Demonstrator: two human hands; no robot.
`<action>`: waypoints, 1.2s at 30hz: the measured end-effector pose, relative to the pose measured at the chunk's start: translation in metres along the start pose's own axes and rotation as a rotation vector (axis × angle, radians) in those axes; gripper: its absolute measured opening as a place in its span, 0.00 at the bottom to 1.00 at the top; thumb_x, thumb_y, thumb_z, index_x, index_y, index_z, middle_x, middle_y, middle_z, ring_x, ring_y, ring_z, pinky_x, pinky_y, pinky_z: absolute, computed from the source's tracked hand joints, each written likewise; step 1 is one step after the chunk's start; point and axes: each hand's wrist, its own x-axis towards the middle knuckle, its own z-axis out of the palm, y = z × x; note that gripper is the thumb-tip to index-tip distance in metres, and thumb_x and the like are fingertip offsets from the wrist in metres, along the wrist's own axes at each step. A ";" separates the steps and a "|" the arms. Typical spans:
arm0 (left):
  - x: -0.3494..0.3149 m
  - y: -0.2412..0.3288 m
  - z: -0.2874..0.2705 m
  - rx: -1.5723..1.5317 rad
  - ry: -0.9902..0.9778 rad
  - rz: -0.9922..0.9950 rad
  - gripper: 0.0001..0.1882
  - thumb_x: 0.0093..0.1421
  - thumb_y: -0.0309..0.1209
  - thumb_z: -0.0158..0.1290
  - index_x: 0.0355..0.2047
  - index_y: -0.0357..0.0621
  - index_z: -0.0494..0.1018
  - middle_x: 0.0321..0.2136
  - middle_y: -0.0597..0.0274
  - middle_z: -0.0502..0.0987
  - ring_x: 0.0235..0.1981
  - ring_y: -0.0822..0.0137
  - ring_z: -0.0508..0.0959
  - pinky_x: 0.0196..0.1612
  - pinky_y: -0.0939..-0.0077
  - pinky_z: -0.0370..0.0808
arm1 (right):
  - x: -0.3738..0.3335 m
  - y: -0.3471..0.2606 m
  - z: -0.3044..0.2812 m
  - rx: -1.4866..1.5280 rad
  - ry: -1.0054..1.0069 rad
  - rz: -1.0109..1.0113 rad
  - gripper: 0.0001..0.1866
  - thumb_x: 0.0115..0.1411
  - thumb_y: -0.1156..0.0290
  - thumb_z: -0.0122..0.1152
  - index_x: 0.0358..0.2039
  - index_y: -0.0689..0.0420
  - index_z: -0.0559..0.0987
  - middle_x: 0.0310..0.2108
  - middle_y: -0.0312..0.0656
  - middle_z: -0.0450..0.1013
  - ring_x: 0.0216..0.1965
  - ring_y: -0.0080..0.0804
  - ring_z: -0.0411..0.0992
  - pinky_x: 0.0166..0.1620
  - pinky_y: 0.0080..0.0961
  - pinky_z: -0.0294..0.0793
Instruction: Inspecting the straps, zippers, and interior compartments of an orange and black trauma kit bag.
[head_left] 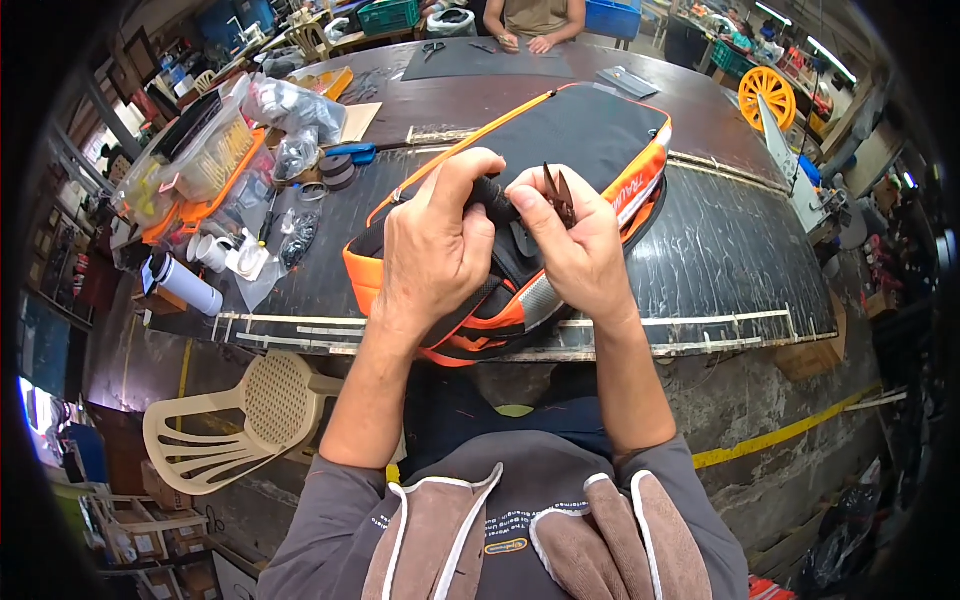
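Beige chair (276, 404), grey floor (735, 400), tube lights (833, 61)

- Bag (575, 135): black panels, bright orange trim, a silvery-grey patch on the near side.
- Snips (561, 207): dark rusty brown.
- Tabletop (720, 255): glossy black near, reddish brown far.
- Chair (273, 402), near left: beige, with a lattice-patterned seat.
- Bottle (190, 287), left: pale lavender-white.
- Wheel (767, 97), far right: yellow-orange.
- Shirt (515, 475), near: dark grey.
- Cloth (438, 530), near: brown, edged white.
- Floor stripe (800, 429), near right: yellow.
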 end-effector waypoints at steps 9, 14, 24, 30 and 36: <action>0.007 -0.005 -0.010 0.067 -0.063 0.033 0.12 0.51 0.26 0.60 0.37 0.41 0.74 0.30 0.54 0.77 0.32 0.50 0.79 0.38 0.61 0.77 | 0.004 -0.005 0.003 0.080 0.038 0.142 0.12 0.75 0.67 0.58 0.41 0.65 0.79 0.30 0.34 0.77 0.34 0.17 0.74 0.38 0.21 0.75; 0.009 -0.008 -0.011 0.283 0.087 0.247 0.10 0.46 0.27 0.62 0.29 0.44 0.74 0.26 0.59 0.73 0.33 0.52 0.76 0.38 0.59 0.74 | 0.006 0.002 0.014 -0.055 0.075 -0.028 0.12 0.73 0.67 0.61 0.40 0.66 0.78 0.30 0.42 0.79 0.33 0.22 0.76 0.38 0.25 0.77; -0.013 -0.021 -0.002 0.280 0.297 0.240 0.06 0.53 0.25 0.64 0.29 0.47 0.76 0.21 0.65 0.75 0.20 0.61 0.75 0.29 0.67 0.70 | 0.011 -0.016 0.029 -0.464 0.054 -0.242 0.10 0.68 0.68 0.66 0.40 0.63 0.79 0.30 0.49 0.79 0.34 0.49 0.82 0.36 0.38 0.80; -0.064 -0.041 0.016 -0.052 0.445 -0.114 0.03 0.71 0.23 0.55 0.42 0.37 0.74 0.27 0.70 0.76 0.25 0.82 0.71 0.29 0.86 0.69 | -0.012 -0.024 0.031 -0.531 0.051 -0.113 0.19 0.68 0.71 0.66 0.54 0.62 0.71 0.28 0.42 0.74 0.27 0.27 0.72 0.32 0.28 0.73; -0.091 -0.045 0.027 -0.161 0.469 -0.148 0.06 0.73 0.24 0.51 0.47 0.34 0.68 0.38 0.59 0.76 0.33 0.75 0.78 0.39 0.83 0.76 | -0.041 -0.023 0.027 -0.518 0.048 0.048 0.15 0.59 0.70 0.74 0.44 0.64 0.81 0.35 0.50 0.80 0.34 0.41 0.82 0.40 0.34 0.80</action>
